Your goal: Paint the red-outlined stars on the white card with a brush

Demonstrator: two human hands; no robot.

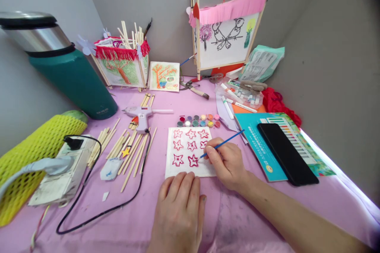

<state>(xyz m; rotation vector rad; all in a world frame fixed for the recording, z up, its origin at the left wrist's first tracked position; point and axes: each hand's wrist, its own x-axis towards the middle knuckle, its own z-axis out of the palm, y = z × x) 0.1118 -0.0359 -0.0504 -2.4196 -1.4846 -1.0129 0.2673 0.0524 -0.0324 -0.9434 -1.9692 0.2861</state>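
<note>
A blue paintbrush (223,143) is pinched in my right hand (227,163), its tip close to a red star on the white square sheet (170,170). Rows of red star outlines cover this sheet, and my right hand hides part of its right side. My left hand (178,211) lies flat, fingers stretched out, with the fingertips on the lower edge of the sheet. Just behind the sheet sit small round paint pots (196,118) in two rows, in several colours.
Left: a glue gun (143,118) with a black cable, wooden sticks (135,152), a power strip (63,174) and a teal bottle (74,75). Right: a black phone (287,154) on a blue book (252,142), and markers (228,107). Decorated paper lanterns (228,53) and pliers (194,88) stand or lie behind.
</note>
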